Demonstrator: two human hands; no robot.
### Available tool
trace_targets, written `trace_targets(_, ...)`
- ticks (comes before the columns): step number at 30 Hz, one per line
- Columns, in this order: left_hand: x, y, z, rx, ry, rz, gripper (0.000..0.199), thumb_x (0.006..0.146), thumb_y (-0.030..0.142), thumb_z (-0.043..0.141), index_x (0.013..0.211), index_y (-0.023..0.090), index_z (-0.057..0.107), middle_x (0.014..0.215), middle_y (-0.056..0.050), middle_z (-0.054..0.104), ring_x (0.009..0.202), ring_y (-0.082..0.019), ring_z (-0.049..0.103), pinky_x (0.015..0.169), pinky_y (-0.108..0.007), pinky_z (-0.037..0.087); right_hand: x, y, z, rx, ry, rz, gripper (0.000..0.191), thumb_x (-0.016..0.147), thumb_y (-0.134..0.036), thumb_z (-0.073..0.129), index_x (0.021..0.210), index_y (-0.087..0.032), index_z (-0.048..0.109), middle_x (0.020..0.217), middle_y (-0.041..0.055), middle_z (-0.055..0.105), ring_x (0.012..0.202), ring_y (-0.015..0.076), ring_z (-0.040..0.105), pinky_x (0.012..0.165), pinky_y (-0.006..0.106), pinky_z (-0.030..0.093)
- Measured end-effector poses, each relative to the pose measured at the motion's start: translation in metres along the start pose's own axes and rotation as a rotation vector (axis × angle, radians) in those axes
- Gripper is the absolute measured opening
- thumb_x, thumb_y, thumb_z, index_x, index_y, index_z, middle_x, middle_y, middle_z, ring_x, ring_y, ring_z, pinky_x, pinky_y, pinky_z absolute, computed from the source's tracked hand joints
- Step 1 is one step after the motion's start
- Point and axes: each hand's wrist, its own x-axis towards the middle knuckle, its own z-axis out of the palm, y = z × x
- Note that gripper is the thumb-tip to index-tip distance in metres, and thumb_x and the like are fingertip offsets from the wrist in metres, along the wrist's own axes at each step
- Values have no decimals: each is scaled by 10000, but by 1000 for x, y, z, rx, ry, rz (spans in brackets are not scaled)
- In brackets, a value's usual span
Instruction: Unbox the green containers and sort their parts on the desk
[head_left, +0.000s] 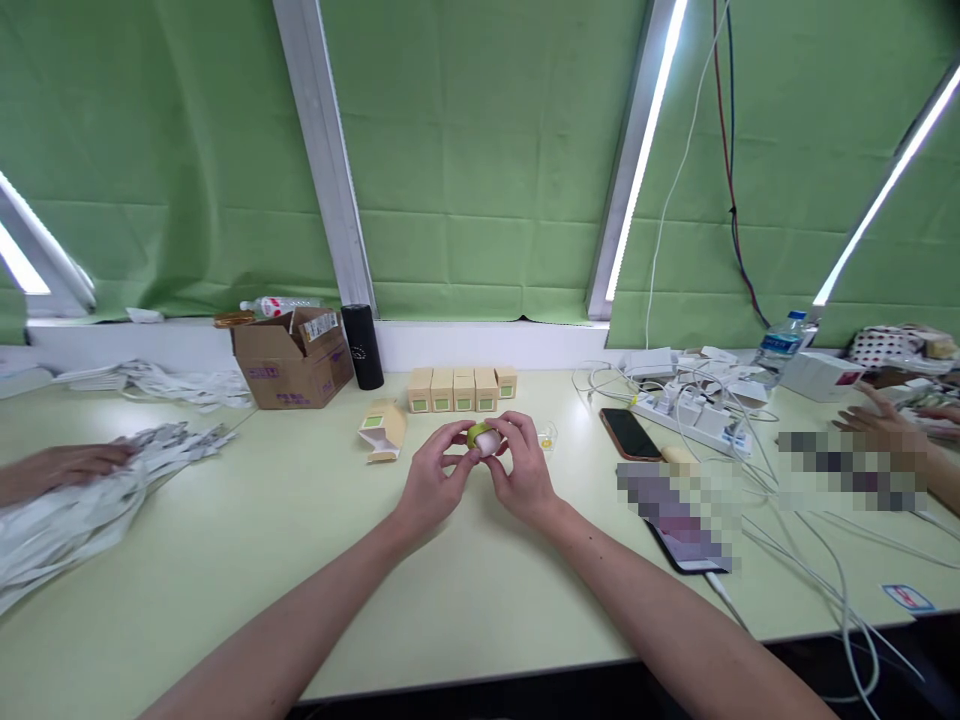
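Between my hands is a small round green-and-white object [487, 442], like a little jar; its exact kind is hard to make out. My left hand [435, 470] pinches its green left side with thumb and fingers. On the white right side, the fingers of my right hand [525, 468] are closed round it. An opened small cardboard box [382, 432] with a green label lies left of my hands, its flaps spread. Just behind them stands a row of several small kraft boxes [453, 390]. A clear plastic piece [548, 438] with a yellow spot lies beyond my right hand.
A large cardboard box [292, 360] and a black cylinder [362, 346] stand at the back left. To the right are phones [630, 434], a power strip [697, 425] and tangled white cables. Other people's hands show at far left [67, 470], on white strips, and far right [892, 430].
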Motion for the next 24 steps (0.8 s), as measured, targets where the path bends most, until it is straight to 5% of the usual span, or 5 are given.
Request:
trace_targets(9,1,-3,-1,-12,2,23,411,996,446,612,1343,230,654,1349,-124,663,1134,-241,685,895,-398,666,7,4,-9,-215,-60,-127,317,1023,-203,517,1326,-251,595,1275,155,593,938,237,679,691,369,587)
trace_targets(24,1,-6,-1,78,0,-73,395,983,461,602,1271,214,710,1275,-131,737,1125,-269,716,912,-422,640,10,1,-10,-344,-204,-194,285,1085,-291,472,1328,-206,595,1163,154,675,948,243,687,693,340,543)
